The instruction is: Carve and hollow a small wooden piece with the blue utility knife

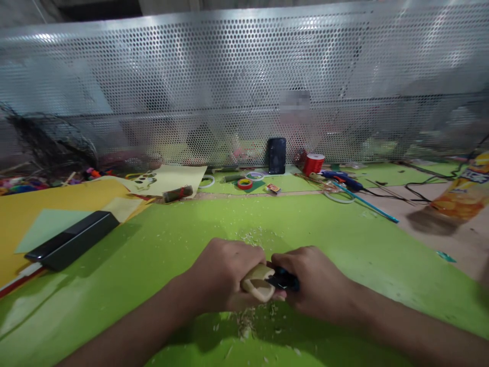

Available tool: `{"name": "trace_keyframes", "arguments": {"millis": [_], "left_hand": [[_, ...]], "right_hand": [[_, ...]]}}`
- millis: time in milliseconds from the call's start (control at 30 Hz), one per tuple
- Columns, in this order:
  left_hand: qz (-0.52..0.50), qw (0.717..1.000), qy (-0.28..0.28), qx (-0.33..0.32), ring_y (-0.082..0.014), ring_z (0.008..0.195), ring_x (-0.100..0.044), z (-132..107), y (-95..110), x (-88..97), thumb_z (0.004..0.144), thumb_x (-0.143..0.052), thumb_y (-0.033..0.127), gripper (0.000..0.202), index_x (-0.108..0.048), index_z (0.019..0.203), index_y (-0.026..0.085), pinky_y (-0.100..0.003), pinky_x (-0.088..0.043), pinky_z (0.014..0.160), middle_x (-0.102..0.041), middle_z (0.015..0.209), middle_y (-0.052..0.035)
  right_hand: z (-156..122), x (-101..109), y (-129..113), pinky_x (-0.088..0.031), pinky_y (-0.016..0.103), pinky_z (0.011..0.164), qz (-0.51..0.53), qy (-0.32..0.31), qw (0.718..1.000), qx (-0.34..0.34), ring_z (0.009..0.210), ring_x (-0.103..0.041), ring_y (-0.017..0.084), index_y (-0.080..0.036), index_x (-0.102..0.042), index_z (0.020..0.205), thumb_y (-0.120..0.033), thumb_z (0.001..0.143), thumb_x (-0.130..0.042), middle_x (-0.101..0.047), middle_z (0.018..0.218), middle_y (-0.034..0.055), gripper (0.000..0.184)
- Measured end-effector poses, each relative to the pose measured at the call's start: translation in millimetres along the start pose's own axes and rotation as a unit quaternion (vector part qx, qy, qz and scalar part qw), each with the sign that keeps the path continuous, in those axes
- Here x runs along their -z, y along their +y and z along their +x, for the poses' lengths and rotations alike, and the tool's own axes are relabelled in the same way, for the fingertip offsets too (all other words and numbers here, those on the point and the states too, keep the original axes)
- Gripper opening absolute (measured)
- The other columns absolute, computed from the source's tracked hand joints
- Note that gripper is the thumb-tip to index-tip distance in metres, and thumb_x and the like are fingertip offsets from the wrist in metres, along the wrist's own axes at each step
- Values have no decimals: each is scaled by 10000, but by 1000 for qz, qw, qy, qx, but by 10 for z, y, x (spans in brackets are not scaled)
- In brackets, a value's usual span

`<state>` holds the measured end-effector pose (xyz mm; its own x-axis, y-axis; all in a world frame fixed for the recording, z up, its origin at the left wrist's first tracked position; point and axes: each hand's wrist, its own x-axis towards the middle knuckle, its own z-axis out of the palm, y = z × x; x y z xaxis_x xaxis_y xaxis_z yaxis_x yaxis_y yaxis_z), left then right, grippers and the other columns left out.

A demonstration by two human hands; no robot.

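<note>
While the left hand [226, 267] in the lower centre of the head view grips a pale hollow tube [252, 279], the right hand [317, 278] just beside it is closed around a dark tool [286, 280], whose black end meets the tube's open rim. Pale shavings [245, 322] lie beneath and beyond the hands on a green sheet [183, 224] covering much of the desk [414, 220]. At upper centre, a phone [277, 155] leans upright near a red spool [314, 164]; a black box [74, 238] lies at centre left, and a bottle [464, 191] stands at the right edge.
</note>
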<state>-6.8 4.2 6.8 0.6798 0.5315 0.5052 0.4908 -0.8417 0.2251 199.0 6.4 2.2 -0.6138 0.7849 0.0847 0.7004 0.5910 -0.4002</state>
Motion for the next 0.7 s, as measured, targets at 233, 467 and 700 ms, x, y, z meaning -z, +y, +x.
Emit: {"name": "trace_keyframes", "arguments": {"millis": [233, 467, 700], "left_hand": [[-69, 997, 37, 0, -92, 505, -447, -23, 10, -66, 782, -723, 454, 336, -557, 728, 167, -227, -287, 481, -561, 601, 31], [-101, 989, 99, -35, -89, 511, -455, 7, 31, -105, 768, -701, 573, 425, -549, 750, 176, -222, -302, 487, -567, 605, 34], [-152, 978, 143, -19, -79, 526, -479, 30, 30, -79, 758, -712, 565, 433, -539, 741, 169, -196, -346, 503, -580, 610, 28]], "right_hand": [[22, 69, 33, -250, 228, 469, 34, -29, 997, 56, 461, -432, 93, -185, -535, 653, -157, 577, -585, -592, 560, -6, 95], [16, 69, 40, -266, 223, 466, 82, -18, 990, 111, 462, -420, 91, -197, -454, 635, -143, 567, -528, -518, 541, -26, 114], [9, 62, 38, -243, 226, 460, 103, 16, 984, 143, 459, -326, 83, -215, -386, 636, -160, 582, -491, -417, 533, -51, 130]]}}
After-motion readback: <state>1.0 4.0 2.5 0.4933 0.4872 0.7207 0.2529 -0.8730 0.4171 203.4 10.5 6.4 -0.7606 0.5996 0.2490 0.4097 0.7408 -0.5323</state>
